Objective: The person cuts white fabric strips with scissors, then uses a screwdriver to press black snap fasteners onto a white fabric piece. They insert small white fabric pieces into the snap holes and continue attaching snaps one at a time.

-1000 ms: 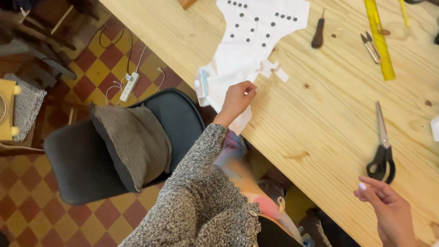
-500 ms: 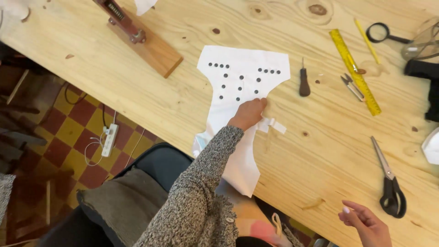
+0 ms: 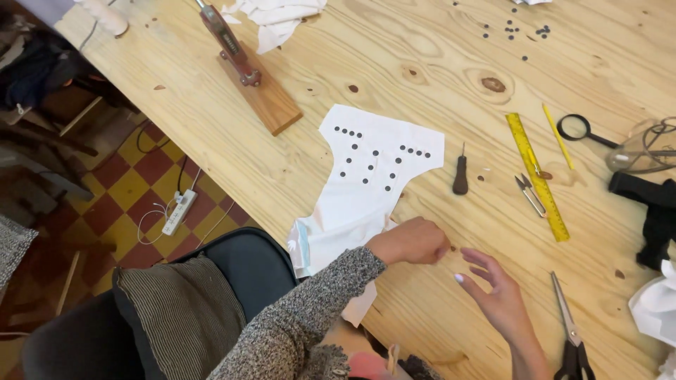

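The white snap-studded fabric piece (image 3: 366, 190) lay flat on the tabletop (image 3: 422, 63), its lower edge overhanging. The left hand (image 3: 412, 241) curled beside it, pinching something too small to identify. The right hand (image 3: 496, 295) hovered open; the scissors (image 3: 572, 338) were cut off.

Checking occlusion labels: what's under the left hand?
The left hand rests over the lower right edge of the white fabric piece and the wooden table. Its fingers curl down, hiding whatever they may pinch.
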